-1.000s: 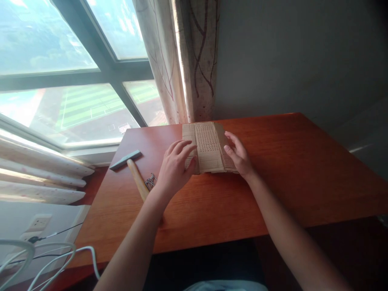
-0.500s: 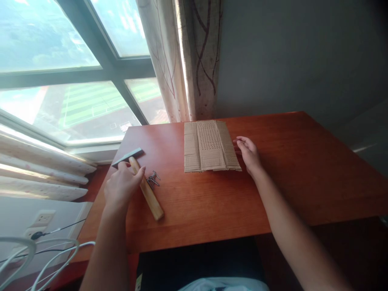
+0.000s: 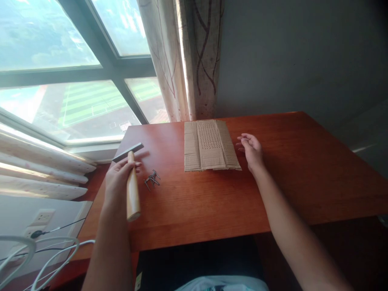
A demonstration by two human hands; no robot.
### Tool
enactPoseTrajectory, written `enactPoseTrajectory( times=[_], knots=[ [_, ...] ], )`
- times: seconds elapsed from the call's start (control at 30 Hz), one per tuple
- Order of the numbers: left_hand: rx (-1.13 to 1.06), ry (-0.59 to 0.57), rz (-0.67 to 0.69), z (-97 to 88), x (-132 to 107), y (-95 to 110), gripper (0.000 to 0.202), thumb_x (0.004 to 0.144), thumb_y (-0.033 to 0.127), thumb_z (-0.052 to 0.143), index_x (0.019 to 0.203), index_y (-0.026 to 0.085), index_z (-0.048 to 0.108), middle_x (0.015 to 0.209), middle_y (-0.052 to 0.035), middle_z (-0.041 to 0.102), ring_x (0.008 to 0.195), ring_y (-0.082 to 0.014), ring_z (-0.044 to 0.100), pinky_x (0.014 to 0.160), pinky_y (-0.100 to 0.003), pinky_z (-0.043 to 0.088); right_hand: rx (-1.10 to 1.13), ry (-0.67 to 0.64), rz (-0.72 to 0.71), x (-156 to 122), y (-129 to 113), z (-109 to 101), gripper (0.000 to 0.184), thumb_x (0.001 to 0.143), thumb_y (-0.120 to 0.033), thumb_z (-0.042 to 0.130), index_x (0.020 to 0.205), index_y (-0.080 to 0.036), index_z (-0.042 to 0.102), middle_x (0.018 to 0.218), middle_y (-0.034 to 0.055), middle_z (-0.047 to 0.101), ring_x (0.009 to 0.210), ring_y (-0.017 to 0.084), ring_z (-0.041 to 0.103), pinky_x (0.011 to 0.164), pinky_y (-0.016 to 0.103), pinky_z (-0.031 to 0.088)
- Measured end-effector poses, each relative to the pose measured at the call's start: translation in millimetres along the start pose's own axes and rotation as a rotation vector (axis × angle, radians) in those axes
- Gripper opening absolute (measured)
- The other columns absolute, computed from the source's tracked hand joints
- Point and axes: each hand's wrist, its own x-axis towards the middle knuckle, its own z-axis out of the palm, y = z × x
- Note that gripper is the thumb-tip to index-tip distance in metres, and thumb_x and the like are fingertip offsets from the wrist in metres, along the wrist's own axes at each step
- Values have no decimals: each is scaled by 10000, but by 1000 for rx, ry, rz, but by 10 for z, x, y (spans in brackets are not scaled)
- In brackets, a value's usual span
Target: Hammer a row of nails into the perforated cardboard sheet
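Observation:
My left hand [image 3: 119, 174] grips a hammer [image 3: 133, 190] by its wooden handle, close under the grey metal head. The hammer is lifted off the table, its handle end pointing toward me. Just right of it, a small pile of several nails [image 3: 152, 178] lies on the wood. A piece of brown cardboard [image 3: 212, 159] with rows of small holes sits near the back of the table. Beside its right edge, my right hand [image 3: 252, 151] hovers with fingers loosely spread, holding nothing and apart from the cardboard.
The reddish-brown wooden table [image 3: 303, 173] stands against a window [image 3: 91, 109] with curtains [image 3: 203, 60] and a dark grey wall [image 3: 287, 56]. White cables [image 3: 54, 246] and a wall socket [image 3: 43, 217] are at lower left.
My left hand has closed around the hammer handle and raised it from the table, turning the handle end leftward. My right hand has shifted slightly right, away from the cardboard.

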Motion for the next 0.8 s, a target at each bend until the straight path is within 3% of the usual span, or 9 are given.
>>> enactPoseTrajectory(
  times=[0.1, 0.2, 0.33, 0.43, 0.53, 0.63, 0.7, 0.8],
  knots=[
    [-156, 16, 58, 247, -291, 132, 532, 613, 298, 789, 1096, 115, 661, 857, -63, 725, 560, -87, 574, 481, -173, 440, 16, 39, -75, 0, -101, -5, 262, 805, -348, 600, 1037, -226, 599, 1036, 50, 683, 757, 142, 650, 577, 245, 489],
    [-208, -46, 177, 494, -583, 225, 590, 719, 303, 759, 1264, 154, 589, 945, -61, 719, 589, -83, 576, 532, -191, 484, 13, 68, -245, -138, -345, 32, 218, 856, -344, 585, 1045, -239, 610, 1017, 49, 681, 755, 147, 643, 607, 268, 497],
    [-176, -108, 351, 783, -973, 271, 621, 805, 286, 719, 1381, 198, 504, 944, -47, 703, 646, -93, 587, 608, -210, 515, -31, -110, -357, -592, -856, 167, 215, 959, -385, 504, 1032, -240, 645, 945, 43, 691, 747, 153, 637, 679, 302, 524],
    [-113, -177, 510, 965, -1301, 283, 649, 856, 250, 668, 1455, 206, 423, 936, -46, 697, 654, -99, 591, 596, -209, 512, -110, -440, -281, -971, -1172, 305, 313, 985, -436, 470, 1058, -220, 684, 977, 61, 710, 808, 178, 662, 730, 338, 541],
    [99, -238, 715, 1100, -1608, 325, 659, 879, 190, 612, 1491, 230, 369, 998, -48, 707, 667, -98, 613, 631, -210, 538, -138, -617, -179, -1210, -1304, 437, 322, 941, -450, 559, 1156, -227, 651, 1084, 75, 703, 1004, 228, 662, 859, 380, 539],
    [312, -327, 919, 1178, -1813, 398, 646, 894, 173, 554, 1503, 184, 341, 1155, -109, 684, 943, -182, 680, 817, -275, 574, 57, -572, 12, -1286, -1293, 527, 277, 901, -418, 630, 1106, -231, 622, 1008, 48, 710, 969, 211, 673, 883, 367, 535],
    [375, -419, 1002, 1188, -1877, 448, 672, 903, 194, 538, 1520, 126, 283, 1265, -157, 635, 1146, -236, 627, 943, -326, 549, 234, -498, 122, -1272, -1269, 539, 195, 913, -383, 610, 1013, -217, 625, 901, 26, 701, 886, 179, 674, 846, 332, 540],
    [384, -587, 1054, 1130, -1894, 481, 680, 910, 241, 555, 1511, 96, 272, 1398, -182, 546, 1301, -255, 522, 1075, -361, 476, 407, -488, 172, -1190, -1287, 459, 158, 927, -352, 561, 928, -206, 621, 787, 3, 642, 774, 150, 648, 711, 287, 541]
  ],
)
